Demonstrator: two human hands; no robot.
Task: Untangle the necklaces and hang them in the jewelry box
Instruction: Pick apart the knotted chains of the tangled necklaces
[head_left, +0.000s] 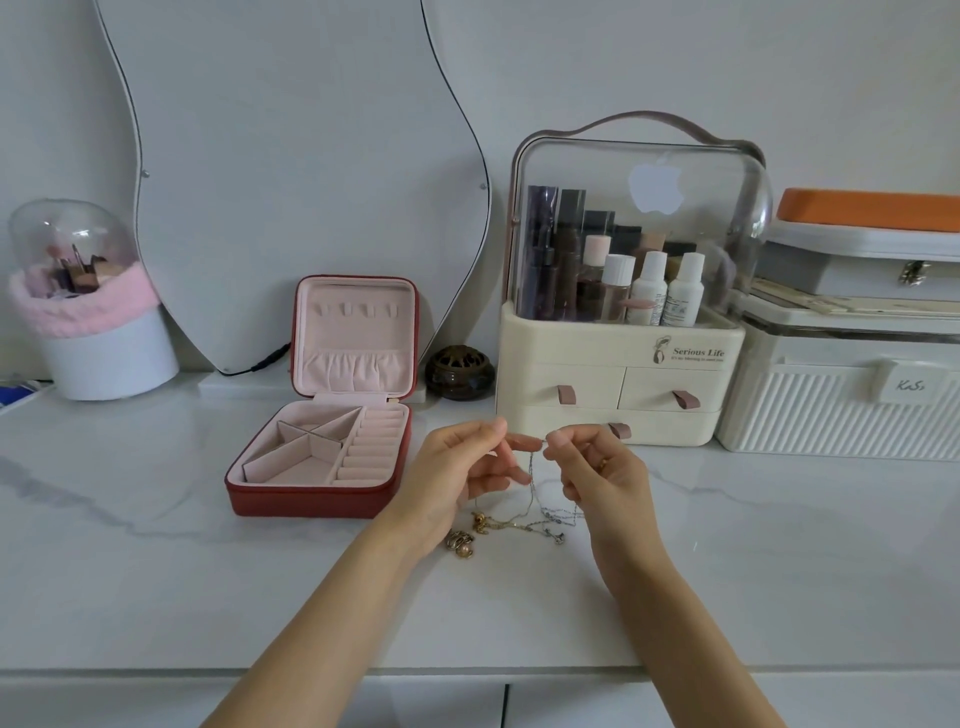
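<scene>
Your left hand (467, 462) and right hand (592, 462) pinch the silver chain (531, 470) above the tangled necklaces (519, 522) on the countertop (156, 545); it's light, limp, snag-prone, so grip near the knot.

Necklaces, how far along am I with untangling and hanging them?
Done: the jewelry box stands open, its lid hooks bare. In hand: left hand and right hand pinch a silver chain trailing into the tangled necklaces on the counter. Left: separating and hanging them all.
</scene>
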